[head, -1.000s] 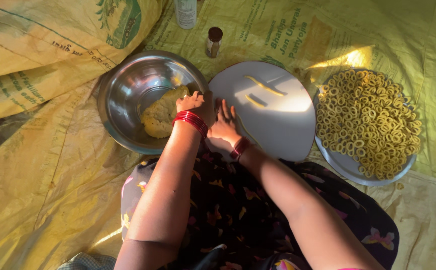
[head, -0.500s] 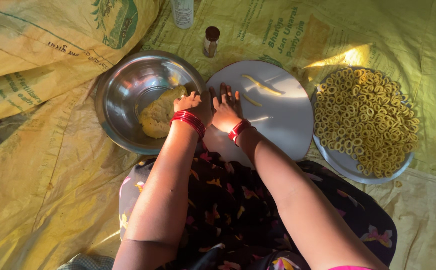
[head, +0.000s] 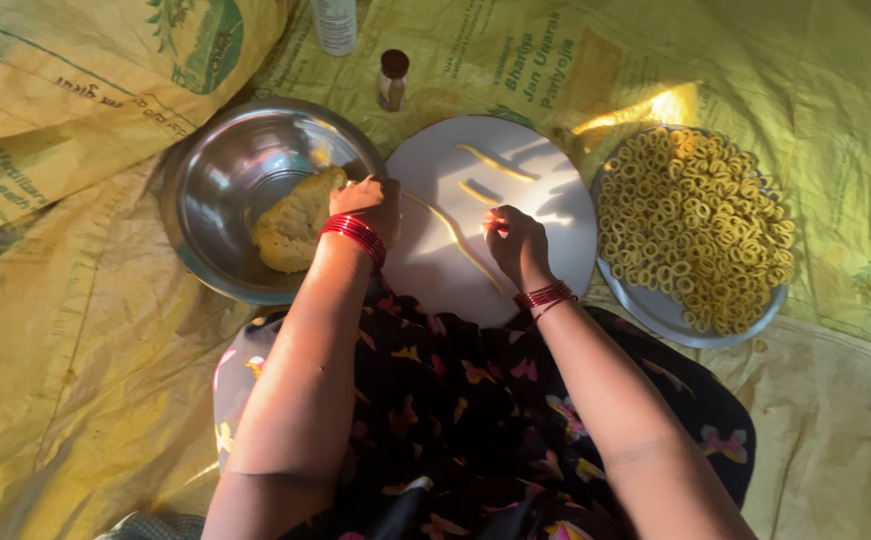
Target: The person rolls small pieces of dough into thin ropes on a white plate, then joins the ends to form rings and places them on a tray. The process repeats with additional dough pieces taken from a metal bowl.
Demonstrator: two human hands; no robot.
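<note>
A long thin rope of dough [head: 452,238] lies across the round white board [head: 555,190] in front of me, running from near my left hand [head: 367,197] down toward the board's near edge. My right hand [head: 515,240] rests on the board just beside the rope's lower half, fingers curled in and the fingertips pinched close together — on a small bit of dough, as far as I can tell, though the grip itself is too small to read for certain. My left hand sits at the board's left edge, where it meets the rim of the steel bowl [head: 205,190]; it is loosely closed, and I cannot tell whether it holds anything. Two shorter dough strips [head: 495,162] lie further up the board, apart from the rope. In the bowl a good lump of yellow dough [head: 293,220] remains. To the right, touching nothing on the board, a metal plate [head: 655,315] is heaped with finished dough rings [head: 695,225]. I judge the work well along — many rings made, yet a fair share of dough left. Beyond the board stands a small brown-capped bottle [head: 392,78], all on yellow sacking [head: 75,350].
</note>
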